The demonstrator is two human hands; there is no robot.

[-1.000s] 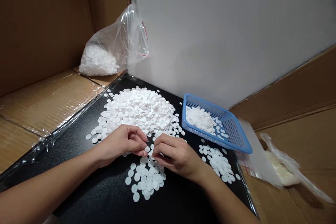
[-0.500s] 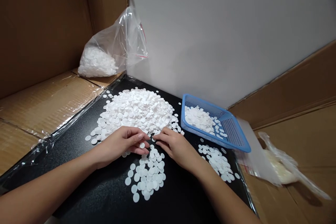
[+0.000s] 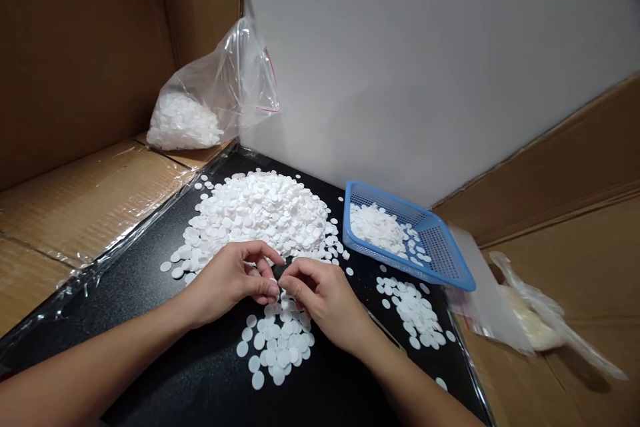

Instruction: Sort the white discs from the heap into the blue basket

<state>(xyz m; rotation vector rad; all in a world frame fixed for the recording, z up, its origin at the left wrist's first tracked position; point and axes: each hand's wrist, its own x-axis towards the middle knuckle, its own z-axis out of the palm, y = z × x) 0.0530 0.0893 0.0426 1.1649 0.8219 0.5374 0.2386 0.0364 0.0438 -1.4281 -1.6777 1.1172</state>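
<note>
Just in front of a large heap of thin white discs [image 3: 270, 210], my two hands meet fingertip to fingertip. My left hand [image 3: 227, 283] is closed, with a white disc [image 3: 273, 281] between its thumb and fingers, mostly covered. Thumb and forefinger of my right hand [image 3: 327, 293] are pinched together at that disc's edge; whatever lies between them is too small and hidden to tell. Below the hands, a smaller spread of loose discs [image 3: 283, 347] lies on the black tabletop [image 3: 175, 360].
A blue mesh basket [image 3: 440, 250] holding some discs stands at the right. Another group of discs [image 3: 415, 313] lies in front of it. A clear bag [image 3: 185, 121] of white pieces sits back left on cardboard [image 3: 95, 207]; another plastic bag [image 3: 535, 320] lies at far right.
My right hand has moved left and down, its thumb and forefinger now pinched against my left fingertips. My left fingers have closed further over the disc. A disc now shows near the right forearm.
</note>
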